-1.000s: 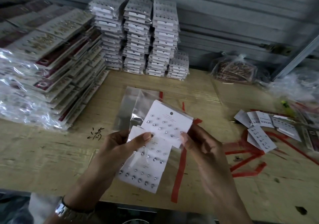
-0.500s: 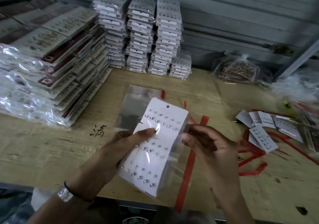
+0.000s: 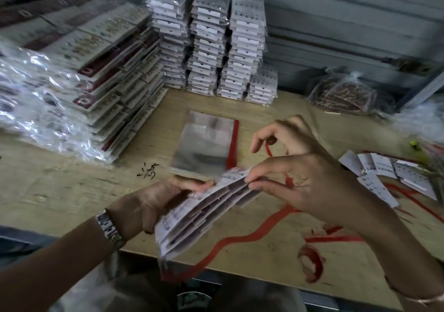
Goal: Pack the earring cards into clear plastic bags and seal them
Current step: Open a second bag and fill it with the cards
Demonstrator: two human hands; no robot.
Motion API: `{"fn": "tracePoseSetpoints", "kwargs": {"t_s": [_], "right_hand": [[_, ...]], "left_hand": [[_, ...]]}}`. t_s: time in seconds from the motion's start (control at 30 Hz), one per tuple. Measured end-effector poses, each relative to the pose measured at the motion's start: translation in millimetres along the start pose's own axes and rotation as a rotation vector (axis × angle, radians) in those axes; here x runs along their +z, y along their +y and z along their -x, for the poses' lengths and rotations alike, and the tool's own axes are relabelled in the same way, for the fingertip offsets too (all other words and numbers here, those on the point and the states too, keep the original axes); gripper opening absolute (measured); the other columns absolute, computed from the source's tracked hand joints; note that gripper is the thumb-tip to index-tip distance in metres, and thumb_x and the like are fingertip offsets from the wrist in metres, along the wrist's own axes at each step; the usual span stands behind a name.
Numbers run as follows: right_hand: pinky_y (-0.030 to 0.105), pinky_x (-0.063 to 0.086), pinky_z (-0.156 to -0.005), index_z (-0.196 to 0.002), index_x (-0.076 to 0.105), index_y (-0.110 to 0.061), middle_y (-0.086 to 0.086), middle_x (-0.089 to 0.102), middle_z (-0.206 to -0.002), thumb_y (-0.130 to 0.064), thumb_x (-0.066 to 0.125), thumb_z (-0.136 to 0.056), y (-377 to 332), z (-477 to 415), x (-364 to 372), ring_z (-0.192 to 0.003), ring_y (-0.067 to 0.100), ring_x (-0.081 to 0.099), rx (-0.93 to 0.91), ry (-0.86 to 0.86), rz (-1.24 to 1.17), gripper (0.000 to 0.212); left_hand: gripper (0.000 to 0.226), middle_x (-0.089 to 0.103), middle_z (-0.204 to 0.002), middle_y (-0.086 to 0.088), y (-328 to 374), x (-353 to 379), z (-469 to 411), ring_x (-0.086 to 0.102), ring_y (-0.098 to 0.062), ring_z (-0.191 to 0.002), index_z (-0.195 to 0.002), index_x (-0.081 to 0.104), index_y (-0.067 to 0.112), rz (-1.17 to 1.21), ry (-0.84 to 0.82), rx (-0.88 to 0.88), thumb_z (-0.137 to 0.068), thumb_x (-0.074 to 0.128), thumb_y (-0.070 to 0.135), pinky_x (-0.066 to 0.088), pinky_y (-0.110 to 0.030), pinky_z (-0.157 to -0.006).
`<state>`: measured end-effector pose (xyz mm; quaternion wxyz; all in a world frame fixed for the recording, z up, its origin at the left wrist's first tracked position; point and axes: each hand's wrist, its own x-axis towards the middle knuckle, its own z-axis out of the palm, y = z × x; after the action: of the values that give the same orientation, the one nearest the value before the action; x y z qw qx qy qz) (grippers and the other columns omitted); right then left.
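Presently, left hand [image 3: 153, 206] grips the earring cards [image 3: 204, 213] by their lower half, with the bundle tilted and its top end toward 2 o'clock. Right hand [image 3: 310, 182] pinches that top edge between thumb and forefinger. A red strip [image 3: 240, 242] runs below toward 7 o'clock. Clear plastic bags [image 3: 204, 143] lie flat on the table [image 3: 60, 191] at 12 o'clock of the hands, and loose cards [image 3: 384, 174] at 3 o'clock. Motion blur; seal unreadable.

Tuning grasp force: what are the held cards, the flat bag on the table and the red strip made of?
Cards: matte white card stock, likely; edges look straight though fanned. Bag: thin glossy clear plastic film, by its see-through grey sheen. Red strip: thin limp tape or liner, curling loosely; material unclear.
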<state>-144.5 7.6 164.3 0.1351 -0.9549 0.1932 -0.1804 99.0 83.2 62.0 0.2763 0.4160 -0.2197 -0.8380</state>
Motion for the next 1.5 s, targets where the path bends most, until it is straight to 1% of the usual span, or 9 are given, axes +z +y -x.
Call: {"fn": "tracePoseSetpoints", "kwargs": {"t_s": [0.13,0.27,0.5,0.57,0.67,0.9,1.07,1.33,1.5], "right_hand": [[0.03,0.041,-0.09,-0.089,0.079,-0.026,-0.005,0.054,-0.112,-0.036,0.075,-0.081,-6,-9,-1,-0.109,0.017,0.043,-0.055,-0.104,0.057,0.013],[0.035,0.045,-0.082,-0.084,0.079,-0.021,-0.003,0.057,-0.107,-0.034,0.076,-0.082,-10,-15,-3,-0.104,0.019,0.046,-0.126,-0.113,0.187,0.013],[0.032,0.029,-0.074,-0.066,0.066,-0.01,0.003,0.053,-0.088,-0.015,0.073,-0.084,-22,-21,3,-0.091,0.023,0.046,-0.309,-0.06,0.56,0.02],[0.032,0.024,-0.073,-0.066,0.064,-0.01,0.003,0.051,-0.087,-0.012,0.075,-0.082,-24,-21,4,-0.09,0.022,0.041,-0.34,-0.067,0.59,0.02],[0.029,0.015,-0.075,-0.065,0.064,-0.011,0.002,0.05,-0.084,-0.011,0.077,-0.08,-25,-21,5,-0.089,0.02,0.037,-0.337,-0.049,0.565,0.02],[0.027,0.018,-0.079,-0.07,0.068,-0.012,-0.006,0.034,-0.089,-0.019,0.071,-0.086,-21,-18,4,-0.088,0.013,0.035,-0.268,-0.003,0.392,0.017],[0.025,0.017,-0.08,-0.076,0.069,-0.011,0.001,0.053,-0.088,-0.014,0.074,-0.083,-22,-14,7,-0.085,0.012,0.038,-0.267,-0.012,0.321,0.009],[0.027,0.023,-0.077,-0.074,0.067,-0.01,0.004,0.055,-0.086,-0.008,0.059,-0.088,-24,-12,11,-0.082,0.015,0.044,-0.265,0.077,0.255,0.016],[0.027,0.024,-0.076,-0.075,0.067,-0.008,0.005,0.055,-0.085,-0.002,0.067,-0.085,-22,-9,17,-0.081,0.015,0.044,-0.245,0.121,0.22,0.012]], "left_hand": [[0.067,0.075,-0.084,-0.015,2,-1,0,0.072,-0.026,-0.067,-0.087,0.08,0.003,-0.025,0.085,-0.068,-0.034,0.101,0.038,0.057,-0.028,-0.058],[0.069,0.073,-0.082,-0.014,0,-4,0,0.07,-0.025,-0.065,-0.089,0.078,0.003,-0.065,0.079,-0.034,-0.037,0.1,0.041,0.057,-0.028,-0.057],[0.063,0.072,-0.079,-0.011,2,-1,-1,0.069,-0.023,-0.063,-0.081,0.077,0.004,-0.098,0.015,-0.003,-0.035,0.1,0.041,0.058,-0.028,-0.059],[0.072,0.072,-0.081,-0.012,3,1,-1,0.068,-0.023,-0.064,-0.088,0.074,0.003,-0.103,0.023,0.002,-0.033,0.1,0.041,0.057,-0.027,-0.058],[0.087,0.07,-0.084,-0.013,4,3,-1,0.068,-0.024,-0.063,-0.1,0.065,-0.001,-0.099,0.027,-0.015,-0.033,0.1,0.039,0.056,-0.027,-0.057],[0.089,0.069,-0.084,-0.014,8,8,2,0.068,-0.024,-0.061,-0.103,0.062,-0.002,-0.064,-0.02,-0.041,-0.031,0.101,0.032,0.056,-0.026,-0.055],[0.093,0.069,-0.086,-0.015,9,14,2,0.068,-0.025,-0.061,-0.105,0.063,-0.004,-0.05,0.001,-0.042,-0.028,0.102,0.032,0.056,-0.025,-0.054],[0.105,0.066,-0.088,-0.014,13,19,6,0.067,-0.023,-0.062,-0.111,0.059,-0.004,-0.076,0.009,-0.031,-0.024,0.101,0.036,0.055,-0.024,-0.054],[0.113,0.066,-0.092,-0.014,13,16,5,0.066,-0.023,-0.064,-0.117,0.058,-0.003,-0.106,0.045,-0.028,-0.022,0.101,0.041,0.054,-0.024,-0.055]]}}
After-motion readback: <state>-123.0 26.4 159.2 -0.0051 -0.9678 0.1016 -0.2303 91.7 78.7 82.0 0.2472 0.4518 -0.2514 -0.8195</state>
